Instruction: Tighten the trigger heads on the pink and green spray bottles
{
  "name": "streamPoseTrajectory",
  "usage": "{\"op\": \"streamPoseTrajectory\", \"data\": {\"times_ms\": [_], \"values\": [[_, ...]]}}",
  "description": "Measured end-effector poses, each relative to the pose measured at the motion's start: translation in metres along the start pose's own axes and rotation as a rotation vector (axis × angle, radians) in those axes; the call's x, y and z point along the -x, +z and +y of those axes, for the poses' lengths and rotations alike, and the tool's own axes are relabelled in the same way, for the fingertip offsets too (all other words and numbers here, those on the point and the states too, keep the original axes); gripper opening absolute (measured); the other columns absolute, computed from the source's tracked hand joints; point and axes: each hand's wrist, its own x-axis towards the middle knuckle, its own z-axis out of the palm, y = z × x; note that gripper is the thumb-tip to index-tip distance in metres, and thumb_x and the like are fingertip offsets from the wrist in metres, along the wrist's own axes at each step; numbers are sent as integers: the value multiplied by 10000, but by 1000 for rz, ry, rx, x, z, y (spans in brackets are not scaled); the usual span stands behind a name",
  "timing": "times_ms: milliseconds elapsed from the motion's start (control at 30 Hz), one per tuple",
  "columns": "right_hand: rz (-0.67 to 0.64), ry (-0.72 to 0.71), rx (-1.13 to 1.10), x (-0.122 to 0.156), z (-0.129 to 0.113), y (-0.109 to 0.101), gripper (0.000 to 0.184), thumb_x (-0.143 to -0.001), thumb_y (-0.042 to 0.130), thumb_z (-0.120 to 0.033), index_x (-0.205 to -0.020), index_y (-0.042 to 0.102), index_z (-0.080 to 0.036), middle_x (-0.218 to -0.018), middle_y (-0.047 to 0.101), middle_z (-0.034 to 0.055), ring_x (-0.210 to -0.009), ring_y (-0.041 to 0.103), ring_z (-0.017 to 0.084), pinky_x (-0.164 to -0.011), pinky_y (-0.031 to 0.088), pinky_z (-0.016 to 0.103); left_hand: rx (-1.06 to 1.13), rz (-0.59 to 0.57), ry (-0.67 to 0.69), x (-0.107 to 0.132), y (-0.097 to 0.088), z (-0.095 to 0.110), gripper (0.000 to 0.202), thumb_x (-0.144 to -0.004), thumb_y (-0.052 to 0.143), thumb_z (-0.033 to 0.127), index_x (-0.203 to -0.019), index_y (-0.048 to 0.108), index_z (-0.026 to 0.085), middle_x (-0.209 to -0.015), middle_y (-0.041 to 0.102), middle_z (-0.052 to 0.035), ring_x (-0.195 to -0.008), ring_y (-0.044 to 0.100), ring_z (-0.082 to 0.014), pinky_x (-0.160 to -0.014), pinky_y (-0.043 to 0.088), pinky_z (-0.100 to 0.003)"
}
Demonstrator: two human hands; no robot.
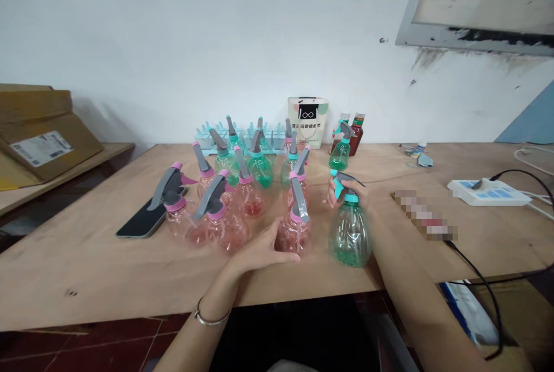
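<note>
My left hand point(264, 248) is wrapped round the base of a pink spray bottle point(294, 228) with a grey trigger, near the table's front edge. My right hand point(351, 192) grips the neck of a green spray bottle point(350, 235) with a teal collar, standing upright just to the right of the pink one. Behind them stand several more pink spray bottles point(216, 219) and green spray bottles point(259, 167) in a loose cluster.
A dark phone point(142, 219) lies left of the bottles on the wooden table point(86, 262). At the back stand a small paper bag point(308, 121), a red bottle point(355, 135) and a light blue tray point(242, 132). A white power strip point(489, 193) with cables lies right; cardboard boxes point(38, 135) sit far left.
</note>
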Motion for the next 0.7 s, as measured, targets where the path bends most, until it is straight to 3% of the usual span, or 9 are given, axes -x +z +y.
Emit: {"op": "streamPoseTrajectory", "data": {"times_ms": [267,433,567,633,700], "values": [[111,-8,-11,-1,5,6,372,-676,642,-458,-941,583,-203,-844,735,96,-980,703,307,-865,555,446,-30,-20,-45,1,1,7,1053,-671,800,505,-1526,234,267,-1532,373,-127,-1428,314,-380,-1182,222,-564],[94,-53,17,-1,5,5,316,-698,621,-462,-883,584,-209,-747,700,73,-920,703,305,-861,551,479,-24,83,-7,-1,6,8,1052,-643,827,478,-1495,256,243,-1553,335,-133,-1426,319,-375,-1176,254,-533],[60,-121,47,3,3,6,259,-723,609,-476,-755,566,-223,-570,593,30,-789,692,293,-879,534,522,-3,163,29,-4,14,22,845,-658,805,469,-1381,428,245,-1411,524,-115,-1310,478,-366,-1123,340,-529],[70,-116,33,5,3,8,242,-718,610,-454,-777,584,-221,-600,609,36,-793,690,290,-886,529,518,3,129,49,10,16,37,835,-597,829,488,-1330,503,255,-1326,599,-97,-1243,536,-376,-1095,381,-531],[100,-93,11,5,2,11,250,-707,609,-431,-839,599,-219,-697,662,58,-851,693,292,-885,529,499,21,106,58,43,12,55,874,-521,855,517,-1302,549,272,-1265,647,-71,-1208,562,-386,-1079,419,-518]]}}
